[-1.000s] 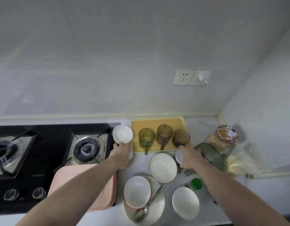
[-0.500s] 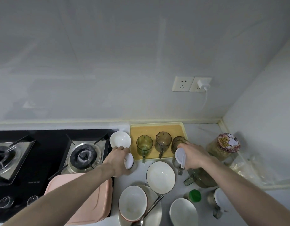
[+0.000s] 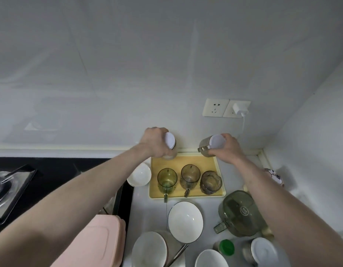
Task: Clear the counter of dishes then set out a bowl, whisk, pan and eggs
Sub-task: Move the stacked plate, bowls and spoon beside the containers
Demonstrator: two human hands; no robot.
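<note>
My left hand (image 3: pixel 154 144) grips a white-lined cup (image 3: pixel 169 144), fingers curled round its body, tipped so its mouth faces me, above the far left corner of the yellow tray (image 3: pixel 215 194). My right hand (image 3: pixel 226 149) grips a second, grey-sided cup (image 3: pixel 213 143) the same way, fingers wrapped round it, handle pointing left, over the tray's far right corner. Both cups are held up near the wall, clear of the tabletop (image 3: pixel 145 211).

On the tray stand three tinted glass mugs in a row: a green one (image 3: pixel 166 180) at left, a brown one (image 3: pixel 190 177) in the middle, and a darker textured one (image 3: pixel 210 182) at right. A small white bowl (image 3: pixel 139 176) sits just beside the tray's left edge, touching the black gas hob (image 3: pixel 51 182).

Nearer me, a larger white bowl with a dark rim (image 3: pixel 185 221) rests on the tabletop; below it are another white bowl (image 3: pixel 149 249) with a metal utensil (image 3: pixel 177 255) beside it, and a further white bowl (image 3: pixel 211 259) cut off by the frame. A green-tinted pitcher lid (image 3: pixel 240 214) carries a round printed mark too small to read. A green-capped bottle (image 3: pixel 226 247) and a metal cup with white interior (image 3: pixel 260 250) stand at lower right. A pink lidded container (image 3: pixel 93 245) lies at lower left.

A double wall socket (image 3: pixel 216 107) holds a white charger (image 3: pixel 240 109). A jar lid with a cartoon print (image 3: pixel 274 175) peeks out behind my right forearm.
</note>
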